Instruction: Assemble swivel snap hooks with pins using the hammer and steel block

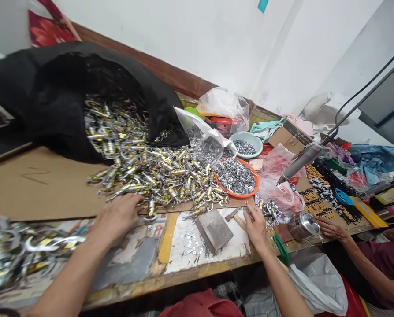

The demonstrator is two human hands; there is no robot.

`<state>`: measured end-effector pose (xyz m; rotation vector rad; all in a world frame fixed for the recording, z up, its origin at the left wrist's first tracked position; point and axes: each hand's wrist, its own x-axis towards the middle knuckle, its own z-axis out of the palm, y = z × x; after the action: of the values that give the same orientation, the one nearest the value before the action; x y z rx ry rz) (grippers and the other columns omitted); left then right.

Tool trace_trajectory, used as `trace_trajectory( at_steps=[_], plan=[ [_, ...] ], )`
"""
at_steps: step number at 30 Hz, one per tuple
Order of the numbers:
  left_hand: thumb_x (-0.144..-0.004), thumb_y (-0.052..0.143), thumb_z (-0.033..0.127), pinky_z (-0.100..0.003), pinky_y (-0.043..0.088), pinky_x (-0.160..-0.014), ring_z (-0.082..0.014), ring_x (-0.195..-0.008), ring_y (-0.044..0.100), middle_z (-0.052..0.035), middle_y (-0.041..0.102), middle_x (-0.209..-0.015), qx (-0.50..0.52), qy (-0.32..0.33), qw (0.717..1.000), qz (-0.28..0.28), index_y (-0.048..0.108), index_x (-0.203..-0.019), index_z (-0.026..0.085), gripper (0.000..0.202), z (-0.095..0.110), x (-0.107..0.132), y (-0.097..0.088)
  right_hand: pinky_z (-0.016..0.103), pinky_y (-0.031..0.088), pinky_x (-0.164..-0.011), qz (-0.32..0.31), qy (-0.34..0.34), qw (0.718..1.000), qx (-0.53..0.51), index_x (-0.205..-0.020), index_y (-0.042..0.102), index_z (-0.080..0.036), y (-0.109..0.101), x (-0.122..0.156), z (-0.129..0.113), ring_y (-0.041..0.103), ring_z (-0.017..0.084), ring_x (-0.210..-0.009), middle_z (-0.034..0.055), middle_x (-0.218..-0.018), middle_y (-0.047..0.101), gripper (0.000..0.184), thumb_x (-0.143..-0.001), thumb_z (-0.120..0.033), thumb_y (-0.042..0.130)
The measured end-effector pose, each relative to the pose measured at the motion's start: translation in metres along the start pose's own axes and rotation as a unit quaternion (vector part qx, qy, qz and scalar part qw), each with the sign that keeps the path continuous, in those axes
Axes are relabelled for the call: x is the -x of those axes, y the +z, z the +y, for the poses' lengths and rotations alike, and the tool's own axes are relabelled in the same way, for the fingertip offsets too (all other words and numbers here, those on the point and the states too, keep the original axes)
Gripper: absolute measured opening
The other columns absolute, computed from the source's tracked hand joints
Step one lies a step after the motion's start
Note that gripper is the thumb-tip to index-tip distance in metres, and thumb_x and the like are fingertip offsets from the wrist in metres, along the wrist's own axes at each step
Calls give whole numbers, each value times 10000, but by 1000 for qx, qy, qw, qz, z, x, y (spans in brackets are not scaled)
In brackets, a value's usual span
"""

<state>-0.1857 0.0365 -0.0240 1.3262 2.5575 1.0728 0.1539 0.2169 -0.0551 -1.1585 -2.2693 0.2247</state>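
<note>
A heap of silver and gold metal clasps (150, 167) spills from a black bag (61, 97) onto the workbench. My left hand (117, 218) rests at the near edge of the heap, fingers curled among the clasps. My right hand (254, 224) is pinched on a small metal ring piece near the hammer (236, 216). A grey metal block (213, 230) lies between my hands. An orange bowl (250, 191) of small silver parts stands beyond my right hand.
More clasps (21, 251) lie blurred at the near left. Another person's hand (331, 230) rests on the bench at the right, next to a metal pot (304, 225). Plastic bags, a pale bowl (246, 146) of parts and bead strings (319, 193) crowd the far right.
</note>
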Motion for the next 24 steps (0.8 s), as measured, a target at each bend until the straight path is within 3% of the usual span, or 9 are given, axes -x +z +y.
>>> trace_trajectory(
  at_steps=[3,5,9,11,13,15,18,21,24],
  plan=[
    [-764,431,176,-306,374,-684,-265,-807,525,-60,587,-797,-17,-11,999,-27,612,-857,174,204,1,-3,-1,290,420,-839,-27,22,999,24,-1135,580,-155,1,-55,-1,542,178,-962,99,-1030,584,318,-896,-234,385],
    [-743,450,155,-309,388,-756,-257,-868,517,-55,563,-837,21,-35,999,-14,592,-935,174,240,7,-7,-1,281,424,-812,-64,26,997,39,-1045,638,-172,9,-89,0,564,186,-918,81,-963,616,253,-831,-225,513],
    [-731,553,213,-283,414,-728,-195,-743,498,0,499,-758,236,-132,963,20,570,-1079,197,349,38,-11,1,272,429,-742,-124,32,990,59,-879,700,-190,33,-130,-4,594,207,-835,60,-839,653,201,-681,-167,671],
    [-747,575,196,-244,435,-706,-157,-728,520,12,524,-752,430,-195,882,-7,540,-1133,214,388,58,-9,4,269,422,-751,-128,33,989,58,-895,700,-208,40,-137,-9,596,204,-853,55,-871,660,210,-698,-151,651],
    [-755,528,85,-221,464,-678,-127,-690,549,-1,560,-743,609,-236,754,-66,553,-1104,197,368,78,-5,8,269,413,-785,-117,36,991,51,-985,675,-236,42,-140,-12,586,196,-904,46,-952,657,253,-759,-160,593],
    [-744,493,16,-269,507,-659,-151,-702,596,-40,603,-778,699,-259,655,-121,556,-1077,181,377,94,2,15,281,400,-832,-98,39,994,38,-1093,626,-256,40,-140,-14,566,192,-966,40,-1032,644,318,-807,-154,530],
    [-732,532,6,-315,539,-646,-194,-769,636,-71,639,-846,745,-286,579,-167,561,-1022,192,346,110,18,27,317,390,-876,-76,44,996,6,-1098,629,-245,34,-138,-12,554,206,-991,47,-1012,661,332,-819,-127,495],
    [-674,653,38,-241,531,-601,-136,-664,621,-33,642,-799,750,-292,572,-160,572,-924,188,303,118,33,38,332,398,-888,-54,45,996,-47,-1007,677,-224,31,-135,-8,569,206,-965,53,-950,682,272,-821,-146,494],
    [-601,757,145,-185,504,-560,-77,-563,569,14,637,-767,728,-269,615,-138,566,-847,185,314,121,46,47,316,424,-882,-18,56,991,-117,-958,686,-197,30,-136,-6,587,187,-940,56,-967,678,231,-786,-168,535]
  ],
)
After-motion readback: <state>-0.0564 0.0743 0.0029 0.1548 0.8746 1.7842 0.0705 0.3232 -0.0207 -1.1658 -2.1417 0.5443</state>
